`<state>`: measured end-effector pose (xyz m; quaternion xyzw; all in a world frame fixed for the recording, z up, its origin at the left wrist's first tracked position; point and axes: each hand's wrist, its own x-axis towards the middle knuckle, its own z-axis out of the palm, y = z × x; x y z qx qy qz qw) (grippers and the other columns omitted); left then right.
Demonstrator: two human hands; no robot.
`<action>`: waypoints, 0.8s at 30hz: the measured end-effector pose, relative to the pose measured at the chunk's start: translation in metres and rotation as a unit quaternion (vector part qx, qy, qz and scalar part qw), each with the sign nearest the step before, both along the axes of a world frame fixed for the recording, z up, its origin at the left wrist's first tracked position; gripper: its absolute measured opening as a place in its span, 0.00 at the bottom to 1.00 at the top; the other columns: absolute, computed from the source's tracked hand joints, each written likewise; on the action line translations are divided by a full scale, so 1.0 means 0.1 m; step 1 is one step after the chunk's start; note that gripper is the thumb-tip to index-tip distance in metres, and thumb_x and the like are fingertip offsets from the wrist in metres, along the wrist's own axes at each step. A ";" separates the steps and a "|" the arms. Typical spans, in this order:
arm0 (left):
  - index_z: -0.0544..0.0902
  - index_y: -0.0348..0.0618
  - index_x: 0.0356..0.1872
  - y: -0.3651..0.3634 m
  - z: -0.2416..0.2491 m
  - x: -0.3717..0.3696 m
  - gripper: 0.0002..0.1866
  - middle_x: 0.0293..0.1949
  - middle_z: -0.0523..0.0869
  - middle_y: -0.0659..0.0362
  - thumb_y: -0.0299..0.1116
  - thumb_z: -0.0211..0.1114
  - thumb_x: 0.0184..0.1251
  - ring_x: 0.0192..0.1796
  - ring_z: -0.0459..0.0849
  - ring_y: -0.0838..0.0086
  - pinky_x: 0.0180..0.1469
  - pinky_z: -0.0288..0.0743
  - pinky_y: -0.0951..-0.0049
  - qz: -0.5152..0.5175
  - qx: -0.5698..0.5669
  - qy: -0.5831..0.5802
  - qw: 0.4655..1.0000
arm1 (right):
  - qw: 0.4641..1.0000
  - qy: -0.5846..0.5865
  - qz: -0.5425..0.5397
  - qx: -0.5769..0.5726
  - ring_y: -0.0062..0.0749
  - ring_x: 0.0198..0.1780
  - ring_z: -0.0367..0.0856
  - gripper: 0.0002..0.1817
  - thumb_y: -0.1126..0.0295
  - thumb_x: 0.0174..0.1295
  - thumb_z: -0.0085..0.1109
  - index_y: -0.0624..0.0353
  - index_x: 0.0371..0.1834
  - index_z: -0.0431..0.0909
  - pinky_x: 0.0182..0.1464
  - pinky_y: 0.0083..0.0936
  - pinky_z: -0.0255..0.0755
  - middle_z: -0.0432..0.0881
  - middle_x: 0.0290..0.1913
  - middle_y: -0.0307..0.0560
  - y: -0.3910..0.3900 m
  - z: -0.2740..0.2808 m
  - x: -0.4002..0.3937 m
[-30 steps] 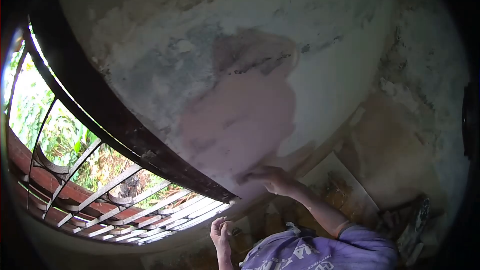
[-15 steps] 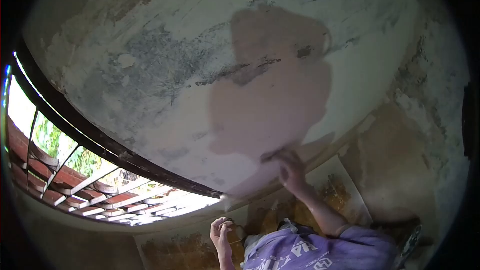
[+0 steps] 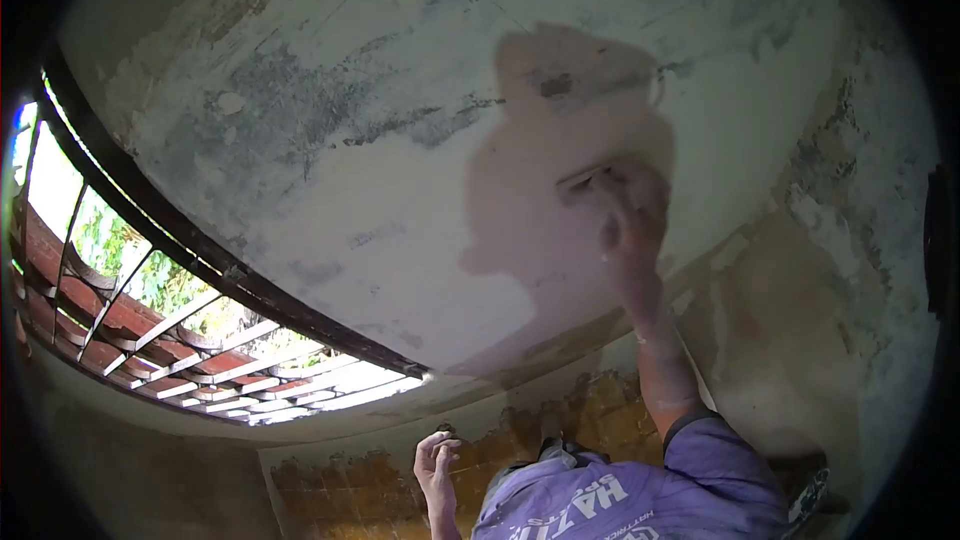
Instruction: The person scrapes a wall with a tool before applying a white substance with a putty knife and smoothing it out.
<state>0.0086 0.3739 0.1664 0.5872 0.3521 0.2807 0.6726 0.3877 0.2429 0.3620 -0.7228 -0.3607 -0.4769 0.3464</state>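
Note:
My right hand (image 3: 636,215) is raised against the wall, with its fingers wrapped round a flat scraper (image 3: 582,178). The scraper's long straight edge lies at the whitened wall surface (image 3: 400,210), and much of its body is hidden by my fingers. Low down, near my chest, my left hand (image 3: 436,462) is held up with the fingers curled in. Whatever it may hold is too small to make out. Pale dust or paste coats both hands.
A barred window (image 3: 190,330) with a dark frame curves along the left, with greenery outside. Brownish-yellow tiles (image 3: 350,490) line the lower wall. Rough, patchy plaster (image 3: 840,200) covers the right side. My shadow falls across the white wall. My purple shirt (image 3: 640,495) shows below.
My right hand has moved up the wall with the scraper, from near the lower edge of the white area, and the arm is straighter. My left hand has barely shifted. The view has turned slightly.

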 end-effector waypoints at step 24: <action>0.78 0.41 0.53 -0.96 -0.45 -0.68 0.11 0.49 0.82 0.61 0.27 0.57 0.73 0.49 0.82 0.77 0.48 0.74 0.76 -0.121 -0.062 -0.049 0.989 | 0.808 0.535 0.212 -0.124 0.42 0.38 0.79 0.11 0.88 0.51 0.56 0.63 0.36 0.76 0.41 0.32 0.71 0.76 0.34 0.50 -1.60 -3.03 -2.31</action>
